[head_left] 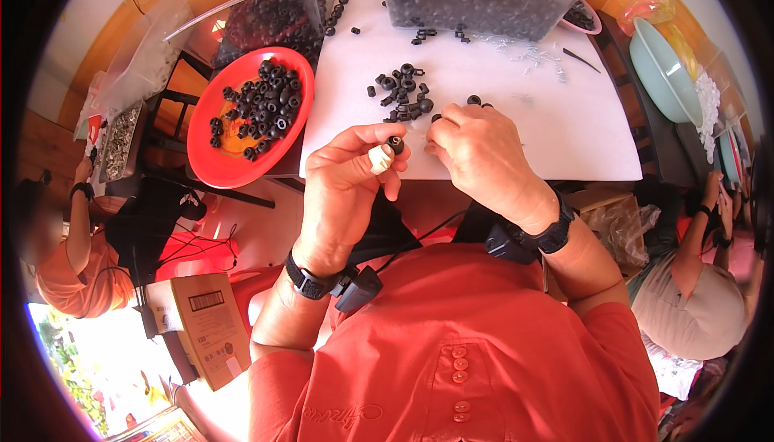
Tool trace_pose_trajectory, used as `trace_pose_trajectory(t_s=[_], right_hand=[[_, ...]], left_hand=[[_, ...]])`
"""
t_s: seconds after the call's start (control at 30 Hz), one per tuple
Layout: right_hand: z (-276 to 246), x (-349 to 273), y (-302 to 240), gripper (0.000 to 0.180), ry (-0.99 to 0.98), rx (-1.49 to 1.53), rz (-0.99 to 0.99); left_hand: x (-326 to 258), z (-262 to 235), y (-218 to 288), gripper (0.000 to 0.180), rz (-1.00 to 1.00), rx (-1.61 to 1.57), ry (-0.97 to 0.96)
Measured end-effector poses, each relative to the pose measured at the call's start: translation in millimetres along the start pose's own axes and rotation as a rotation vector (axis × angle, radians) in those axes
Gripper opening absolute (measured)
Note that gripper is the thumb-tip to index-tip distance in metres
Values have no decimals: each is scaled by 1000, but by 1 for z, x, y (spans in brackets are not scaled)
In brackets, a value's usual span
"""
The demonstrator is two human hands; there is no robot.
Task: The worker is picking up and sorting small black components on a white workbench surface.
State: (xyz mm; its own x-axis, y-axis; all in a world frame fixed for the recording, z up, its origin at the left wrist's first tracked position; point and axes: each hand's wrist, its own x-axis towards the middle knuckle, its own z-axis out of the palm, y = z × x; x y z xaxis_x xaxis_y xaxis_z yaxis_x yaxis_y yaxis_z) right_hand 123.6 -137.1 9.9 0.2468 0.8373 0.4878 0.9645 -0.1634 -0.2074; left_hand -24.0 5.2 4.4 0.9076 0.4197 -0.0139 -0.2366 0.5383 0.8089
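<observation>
My left hand is raised at the near edge of the white tabletop. Its thumb and fingers pinch a small black cylindrical part with a hole in its end; a pale wrap covers the thumb tip. My right hand is lowered over the tabletop, fingers bent and drawn together. Dark parts show just beyond its knuckles, and a bit of black shows at its fingertips; what they hold is hidden. Just past both hands lies a loose pile of black parts, some round, some stepped.
To the left, a red bowl holds black rings. Clear plastic bins of black parts stand at the back. Small clear pieces and a thin black stick lie right, near a pale green basin. Other people sit at both sides.
</observation>
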Motion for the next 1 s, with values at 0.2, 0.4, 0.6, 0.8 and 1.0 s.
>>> trace_pose_trajectory(t_s=[0.2,0.4,0.6,0.8,1.0], right_hand=[[4,-2,-13,5,37,-227,-29],[5,-5,-3,7,78,-51,-70],[8,-6,-2,4,90,-100,4],[3,-6,-5,4,52,-122,-43],[0,-8,-2,12,35,-32,-49]], left_hand=[[7,1,-7,24,48,17,7],[5,5,-8,23,24,55,57],[3,4,-9,23,39,50,44],[2,7,-10,24,37,87,66],[1,4,-13,22,68,123,4]])
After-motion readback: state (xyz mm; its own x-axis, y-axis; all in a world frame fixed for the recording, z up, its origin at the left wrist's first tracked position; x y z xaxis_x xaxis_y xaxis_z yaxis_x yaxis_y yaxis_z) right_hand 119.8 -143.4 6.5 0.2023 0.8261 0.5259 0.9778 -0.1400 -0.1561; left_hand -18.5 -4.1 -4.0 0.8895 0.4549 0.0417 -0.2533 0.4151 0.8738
